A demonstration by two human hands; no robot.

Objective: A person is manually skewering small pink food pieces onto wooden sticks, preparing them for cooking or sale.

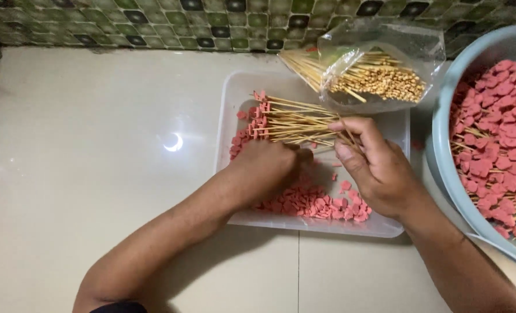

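Head view, right hand (379, 171) grip pinching a skewer (346, 134), left hand (269, 169) fingers hidden — grip unclear; tray (226, 116) partly covered

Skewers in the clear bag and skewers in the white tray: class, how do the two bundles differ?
The skewers in the clear bag are bare and bagged; the skewers in the white tray carry pink pieces at their tips and lie loose. The bagged ones are untouched; the right hand touches the tray ones. Both are thin, pale sticks.

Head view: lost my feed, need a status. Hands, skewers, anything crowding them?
Left hand down in pink pieces, grip hidden. Right hand pinching one skewer. Loaded skewers piled in white tray. Bag of bare sticks overlaps tray's far edge.
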